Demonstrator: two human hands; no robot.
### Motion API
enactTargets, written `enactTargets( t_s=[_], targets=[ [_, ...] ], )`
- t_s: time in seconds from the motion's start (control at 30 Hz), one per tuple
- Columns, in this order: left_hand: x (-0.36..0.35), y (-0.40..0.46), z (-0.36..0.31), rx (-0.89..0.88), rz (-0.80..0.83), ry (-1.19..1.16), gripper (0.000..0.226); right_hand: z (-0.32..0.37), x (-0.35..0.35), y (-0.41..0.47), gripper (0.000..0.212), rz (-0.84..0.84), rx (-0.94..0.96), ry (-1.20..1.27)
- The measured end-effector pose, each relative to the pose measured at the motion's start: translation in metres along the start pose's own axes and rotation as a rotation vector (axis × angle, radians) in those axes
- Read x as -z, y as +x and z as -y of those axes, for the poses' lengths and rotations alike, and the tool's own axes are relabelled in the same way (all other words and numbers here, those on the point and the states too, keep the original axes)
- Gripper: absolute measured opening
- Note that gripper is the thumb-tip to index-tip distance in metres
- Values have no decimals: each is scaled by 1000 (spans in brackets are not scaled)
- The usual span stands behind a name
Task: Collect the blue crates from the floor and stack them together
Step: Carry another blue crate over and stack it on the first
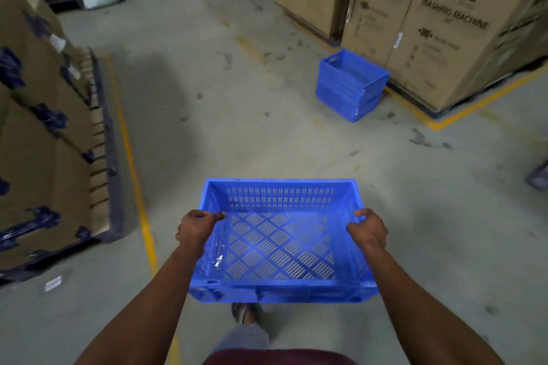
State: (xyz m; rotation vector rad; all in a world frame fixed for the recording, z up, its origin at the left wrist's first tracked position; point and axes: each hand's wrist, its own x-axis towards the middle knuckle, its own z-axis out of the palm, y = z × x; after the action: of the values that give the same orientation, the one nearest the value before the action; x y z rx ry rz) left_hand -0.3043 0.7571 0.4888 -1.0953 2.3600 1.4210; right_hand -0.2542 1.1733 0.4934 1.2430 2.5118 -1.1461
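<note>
A: Here we are mid-carry. The blue crate (281,241) sits low in the centre of the frame, lifted clear of the floor (237,127), open side up and nothing in it.

B: And the grip? The left hand (197,228) has its fingers curled over the left rim, the right hand (367,228) curled over the right rim. Both closed firmly on the crate, one each side.

A: Look to the upper right of centre: the stack of blue crates (351,86) stands on the floor, just beside the washing machine boxes (430,38). It looks like several nested together, though I cannot count them.

B: So, my read: part of the job is done, since a stack exists already. This crate is collected but not yet stacked, and it is well apart from the pile.

A: What is left, then, is carrying it across and setting it squarely on top.

B: Any more crates lying about? None that I can see in this frame. Only cartons (44,127) at the left.
</note>
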Motion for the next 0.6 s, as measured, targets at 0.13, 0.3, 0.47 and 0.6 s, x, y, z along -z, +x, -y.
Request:
enactTargets(
  t_s=[0.13, 0.3, 0.47, 0.6],
  targets=[
    [-16, 97, -67, -45, 77, 41, 63, 60, -16, 43, 34, -63, -20, 14],
    [-54, 178, -162, -103, 153, 134, 60, 126, -28, 90, 27, -127, -78, 98],
    [-119, 274, -241, -134, 217, 142, 63, 178, -49, 178, 30, -154, -164, 142],
    [-163, 314, -327, -156, 201, 117, 61, 229, -55, 262, 29, -146, -178, 204]
  ],
)
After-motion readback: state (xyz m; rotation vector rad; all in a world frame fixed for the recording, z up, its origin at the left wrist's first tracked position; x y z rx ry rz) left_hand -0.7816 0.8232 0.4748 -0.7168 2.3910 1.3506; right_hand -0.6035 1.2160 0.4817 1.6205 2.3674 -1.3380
